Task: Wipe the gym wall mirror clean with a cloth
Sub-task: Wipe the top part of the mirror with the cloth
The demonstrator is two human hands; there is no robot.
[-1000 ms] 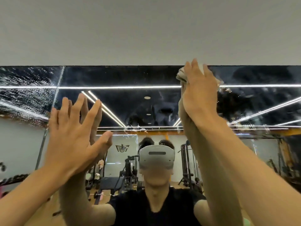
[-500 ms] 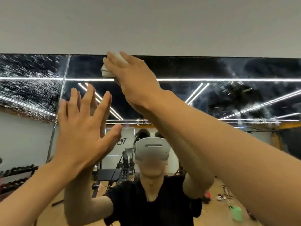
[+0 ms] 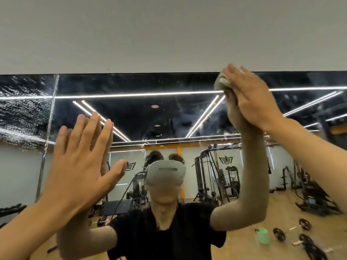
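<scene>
The wall mirror (image 3: 169,113) fills the lower part of the view, its top edge meeting a plain grey wall. My right hand (image 3: 249,98) presses a folded pale cloth (image 3: 220,82) flat against the glass just under the top edge, right of centre; only the cloth's left side shows past my fingers. My left hand (image 3: 80,166) rests flat on the mirror lower left, fingers spread and straight, holding nothing. Wet droplets cover the left mirror panel (image 3: 22,109), and faint smears show near the cloth.
A vertical seam (image 3: 49,117) divides the mirror panels at left. The reflection shows a person in a black shirt with a headset, gym machines, weight plates and a green cup (image 3: 262,236) on a wooden floor.
My right hand swept the cloth from upper right to the upper left and back to the right along the mirror's top edge. My left hand stayed flat on the glass.
</scene>
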